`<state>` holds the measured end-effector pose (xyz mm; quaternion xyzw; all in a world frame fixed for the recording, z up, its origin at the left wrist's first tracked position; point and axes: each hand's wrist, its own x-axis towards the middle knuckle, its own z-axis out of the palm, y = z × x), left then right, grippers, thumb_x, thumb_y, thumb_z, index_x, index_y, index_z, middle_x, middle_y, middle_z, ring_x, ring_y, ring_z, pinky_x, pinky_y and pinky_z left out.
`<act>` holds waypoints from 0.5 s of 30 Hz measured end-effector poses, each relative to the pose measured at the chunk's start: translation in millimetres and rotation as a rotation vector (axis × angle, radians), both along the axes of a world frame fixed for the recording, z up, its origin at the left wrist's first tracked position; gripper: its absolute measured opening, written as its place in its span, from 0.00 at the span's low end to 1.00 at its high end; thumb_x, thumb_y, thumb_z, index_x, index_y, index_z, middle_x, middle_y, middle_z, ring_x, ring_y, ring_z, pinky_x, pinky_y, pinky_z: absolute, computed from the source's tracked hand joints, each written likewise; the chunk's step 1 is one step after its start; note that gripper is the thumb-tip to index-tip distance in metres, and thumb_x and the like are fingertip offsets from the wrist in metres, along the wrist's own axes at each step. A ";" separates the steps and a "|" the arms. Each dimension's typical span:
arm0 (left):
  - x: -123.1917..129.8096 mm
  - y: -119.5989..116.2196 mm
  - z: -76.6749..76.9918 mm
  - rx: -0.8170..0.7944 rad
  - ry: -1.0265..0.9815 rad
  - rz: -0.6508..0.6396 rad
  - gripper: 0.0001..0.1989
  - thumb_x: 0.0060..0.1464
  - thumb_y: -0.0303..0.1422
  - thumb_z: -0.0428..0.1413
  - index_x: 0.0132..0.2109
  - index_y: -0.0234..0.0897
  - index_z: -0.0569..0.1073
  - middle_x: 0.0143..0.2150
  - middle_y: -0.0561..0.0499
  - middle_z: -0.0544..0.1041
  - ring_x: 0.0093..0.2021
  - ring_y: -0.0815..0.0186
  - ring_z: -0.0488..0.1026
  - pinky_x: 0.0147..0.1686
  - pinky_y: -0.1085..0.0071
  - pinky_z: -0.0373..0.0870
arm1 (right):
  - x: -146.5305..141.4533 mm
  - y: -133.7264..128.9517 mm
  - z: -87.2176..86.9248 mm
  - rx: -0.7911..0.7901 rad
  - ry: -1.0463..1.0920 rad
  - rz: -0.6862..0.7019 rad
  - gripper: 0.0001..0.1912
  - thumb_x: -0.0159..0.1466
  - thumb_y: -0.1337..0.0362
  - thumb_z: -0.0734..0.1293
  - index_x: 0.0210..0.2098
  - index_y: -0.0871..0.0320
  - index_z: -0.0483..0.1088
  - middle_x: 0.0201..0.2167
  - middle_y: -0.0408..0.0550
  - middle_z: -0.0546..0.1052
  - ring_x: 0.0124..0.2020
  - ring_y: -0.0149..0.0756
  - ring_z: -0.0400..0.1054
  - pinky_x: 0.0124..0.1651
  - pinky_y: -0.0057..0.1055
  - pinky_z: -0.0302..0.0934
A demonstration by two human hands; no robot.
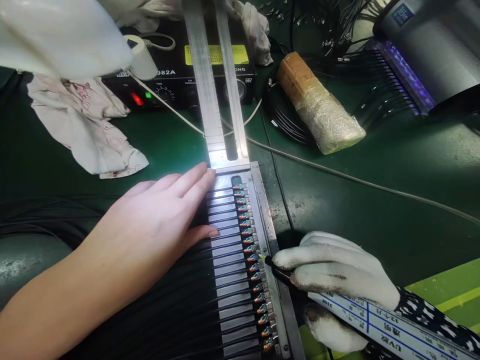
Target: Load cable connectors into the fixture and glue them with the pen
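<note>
My left hand [161, 210], bare, lies with fingers stretched out at the far end of a metal fixture [279, 265], over thin black cables [227, 252]. These cables lie side by side across it, ending in small connectors [246, 231] with exposed coloured wires. In a white glove, my right hand [337, 265] grips a glue syringe [390, 327] labelled as UV glue. The syringe's fine tip points at a connector near the middle of the row; whether it touches is too small to tell.
Behind the fixture, a slotted metal rail [204, 85] reaches toward a black dispenser box [168, 97] with lit switches. A white cloth [86, 130] lies left. To the right are a plastic-wrapped roll [322, 110], a thin hose [337, 172] and a lamp unit [435, 55] glowing violet.
</note>
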<state>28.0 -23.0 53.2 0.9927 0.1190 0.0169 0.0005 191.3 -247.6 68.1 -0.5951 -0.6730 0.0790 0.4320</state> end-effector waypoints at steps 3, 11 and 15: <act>0.3 -1.8 3.2 0.001 0.002 -0.002 0.37 0.60 0.46 0.54 0.68 0.30 0.55 0.69 0.36 0.62 0.57 0.46 0.70 0.48 0.52 0.73 | 0.3 1.9 1.5 -0.001 -0.017 0.009 0.06 0.65 0.68 0.64 0.36 0.60 0.73 0.37 0.52 0.82 0.30 0.36 0.77 0.33 0.34 0.72; -0.7 -1.3 4.8 -0.041 0.020 0.007 0.35 0.62 0.46 0.51 0.69 0.32 0.54 0.69 0.36 0.61 0.59 0.44 0.69 0.49 0.51 0.72 | 2.4 3.0 2.7 -0.019 -0.026 0.021 0.04 0.61 0.70 0.67 0.36 0.61 0.73 0.39 0.54 0.82 0.33 0.36 0.78 0.34 0.34 0.73; -0.3 -2.0 6.5 -0.035 0.018 0.012 0.34 0.64 0.46 0.49 0.69 0.30 0.55 0.69 0.36 0.61 0.59 0.44 0.69 0.50 0.51 0.72 | 2.9 2.4 -0.5 -0.017 -0.030 0.014 0.03 0.62 0.69 0.68 0.36 0.62 0.73 0.39 0.54 0.82 0.34 0.37 0.78 0.35 0.35 0.73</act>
